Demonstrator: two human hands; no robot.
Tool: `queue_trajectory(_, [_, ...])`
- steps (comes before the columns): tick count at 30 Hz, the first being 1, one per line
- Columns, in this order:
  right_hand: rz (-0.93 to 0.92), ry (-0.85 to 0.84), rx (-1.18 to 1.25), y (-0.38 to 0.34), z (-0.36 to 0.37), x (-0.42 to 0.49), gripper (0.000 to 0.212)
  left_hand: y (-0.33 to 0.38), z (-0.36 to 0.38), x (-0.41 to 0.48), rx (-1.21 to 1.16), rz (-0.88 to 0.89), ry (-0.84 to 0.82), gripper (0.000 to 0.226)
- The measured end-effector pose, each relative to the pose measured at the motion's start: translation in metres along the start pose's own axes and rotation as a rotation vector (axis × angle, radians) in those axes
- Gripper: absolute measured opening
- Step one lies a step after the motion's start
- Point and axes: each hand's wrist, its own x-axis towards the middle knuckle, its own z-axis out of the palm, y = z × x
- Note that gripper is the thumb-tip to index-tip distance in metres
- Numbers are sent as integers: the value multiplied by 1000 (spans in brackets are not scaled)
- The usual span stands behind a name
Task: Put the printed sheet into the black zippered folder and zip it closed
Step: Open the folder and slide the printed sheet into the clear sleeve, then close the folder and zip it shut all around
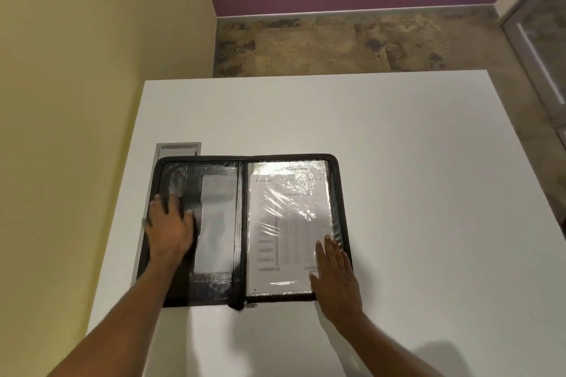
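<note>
The black zippered folder (242, 223) lies open flat on the white table (398, 177). Its right half holds the printed sheet (284, 232) under a shiny clear plastic sleeve. In the left half a smaller white paper (217, 223) shows behind plastic pockets. My left hand (170, 226) rests palm down, fingers spread, on the left half near its outer edge. My right hand (335, 275) lies flat on the lower right corner of the sheet and the folder's edge. The zipper pull (249, 305) sticks out at the bottom of the spine.
A grey cable hatch (179, 148) is set into the table just behind the folder's left corner. A yellow wall runs close along the table's left side. Beyond the far edge are brown floor tiles and a purple wall.
</note>
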Motion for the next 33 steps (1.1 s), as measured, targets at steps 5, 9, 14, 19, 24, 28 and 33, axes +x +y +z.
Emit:
queue_trajectory(5, [17,-33,27,2,1,2,74,-50,-6,11,-202,-245,-82,59])
queue_trajectory(9, [27,-54,-5,2,0,3,75,-66,-13,16,-270,-297,-69,55])
queue_trajectory(14, [32,-60,-20,-1,-1,3,75,-74,-25,20,-328,-258,-41,43])
queue_trajectory(19, [23,-61,-37,0,-6,6,77,-74,-56,9,-317,-224,-21,22])
queue_trajectory(24, [13,-103,-112,0,-22,8,77,-59,-95,-13,-309,-138,43,21])
queue_trajectory(28, [-44,22,-122,-37,-55,7,73,-29,-123,-39,-375,-37,152,22])
queue_trajectory(33, [-175,115,367,-129,-118,-4,70,22,-143,-74,-555,110,184,19])
